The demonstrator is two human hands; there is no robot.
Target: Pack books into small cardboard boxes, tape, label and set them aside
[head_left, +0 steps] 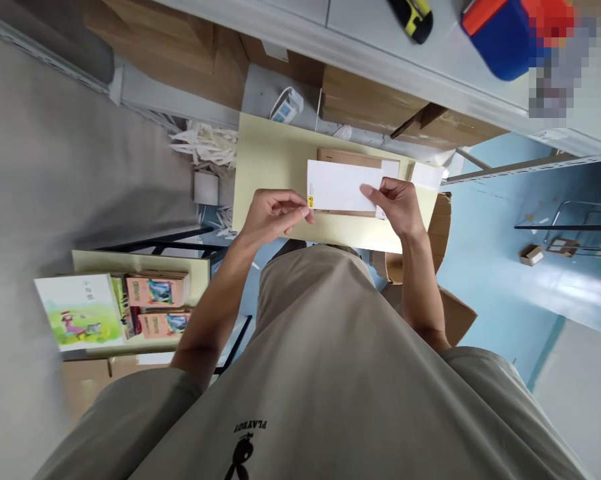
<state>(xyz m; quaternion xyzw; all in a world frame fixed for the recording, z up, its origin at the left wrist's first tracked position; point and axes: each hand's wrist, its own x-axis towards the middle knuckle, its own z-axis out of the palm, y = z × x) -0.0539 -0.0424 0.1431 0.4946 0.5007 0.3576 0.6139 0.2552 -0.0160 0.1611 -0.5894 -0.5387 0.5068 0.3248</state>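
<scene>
A white label sheet with a small yellow mark in its near left corner is held over a flat brown cardboard parcel. My right hand grips the sheet's right end, thumb on top and fingers curled behind. At the marked corner, my left hand has thumb and index finger closed on the sheet's edge. Its other fingers are loosely bent. The parcel lies on a pale yellow tabletop and is mostly covered by the sheet. White paper lies at the table's right end.
Above the table runs a grey shelf with a yellow-black cutter on it. Cardboard boxes stand behind. Paper scraps pile up at the left. Books sit on a lower-left stand; an open carton is at right.
</scene>
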